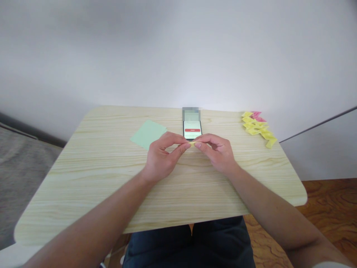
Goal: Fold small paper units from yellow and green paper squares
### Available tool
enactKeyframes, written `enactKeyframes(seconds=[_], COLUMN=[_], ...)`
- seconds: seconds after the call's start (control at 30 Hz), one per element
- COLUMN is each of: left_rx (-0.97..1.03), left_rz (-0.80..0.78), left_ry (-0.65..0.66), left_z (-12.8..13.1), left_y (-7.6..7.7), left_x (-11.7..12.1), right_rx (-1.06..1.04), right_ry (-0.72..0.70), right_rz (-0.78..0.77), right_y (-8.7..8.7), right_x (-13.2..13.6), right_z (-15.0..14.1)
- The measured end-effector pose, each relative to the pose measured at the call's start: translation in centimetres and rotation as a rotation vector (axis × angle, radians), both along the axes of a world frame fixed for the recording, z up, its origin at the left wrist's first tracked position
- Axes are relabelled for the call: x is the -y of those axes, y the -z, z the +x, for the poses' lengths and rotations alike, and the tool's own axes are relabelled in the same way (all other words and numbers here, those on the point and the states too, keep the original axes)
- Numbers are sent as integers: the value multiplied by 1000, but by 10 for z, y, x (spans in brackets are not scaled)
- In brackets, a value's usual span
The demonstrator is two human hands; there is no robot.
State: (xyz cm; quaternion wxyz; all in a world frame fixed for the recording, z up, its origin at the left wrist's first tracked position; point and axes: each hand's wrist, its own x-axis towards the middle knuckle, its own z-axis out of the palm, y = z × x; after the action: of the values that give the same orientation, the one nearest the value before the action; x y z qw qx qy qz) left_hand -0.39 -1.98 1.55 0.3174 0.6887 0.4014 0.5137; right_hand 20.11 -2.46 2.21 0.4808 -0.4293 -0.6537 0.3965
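Note:
Between my hands is a small folded piece of yellow paper [192,144], mostly covered by my fingertips. My left hand [164,154] pinches its left end between thumb and forefinger. The right end is pinched the same way by my right hand [219,150]. Both hands are just above the table in front of a phone [192,126], whose lit screen shows a red bar. Light green square paper sheets [147,134] lie behind and left of my left hand. Off to the right sit several folded yellow paper pieces [255,128] with pink ones [258,116] beside them.
A pale wood-grain table [92,167] with rounded corners stands against a white wall [178,56]. My legs [189,245] are under its front edge. Grey fabric [25,167] is at the far left, and brown wooden floor [331,208] shows at the right.

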Motion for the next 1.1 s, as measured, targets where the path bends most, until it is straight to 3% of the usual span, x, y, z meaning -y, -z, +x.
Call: enactKeyframes(seconds=[0.4, 0.87, 1.1], left_rx=[-29, -91, -118], left_rz=[-37, -165, -281], left_ry=[86, 107, 183], left_z=[2, 1, -1], left_y=[2, 2, -2], left_x=[-2, -4, -6], right_rx=[125, 210, 89], right_ry=[-11, -19, -35], right_rz=[100, -4, -128], right_y=[3, 1, 8], right_x=[-1, -3, -7], right_z=[0, 2, 5])
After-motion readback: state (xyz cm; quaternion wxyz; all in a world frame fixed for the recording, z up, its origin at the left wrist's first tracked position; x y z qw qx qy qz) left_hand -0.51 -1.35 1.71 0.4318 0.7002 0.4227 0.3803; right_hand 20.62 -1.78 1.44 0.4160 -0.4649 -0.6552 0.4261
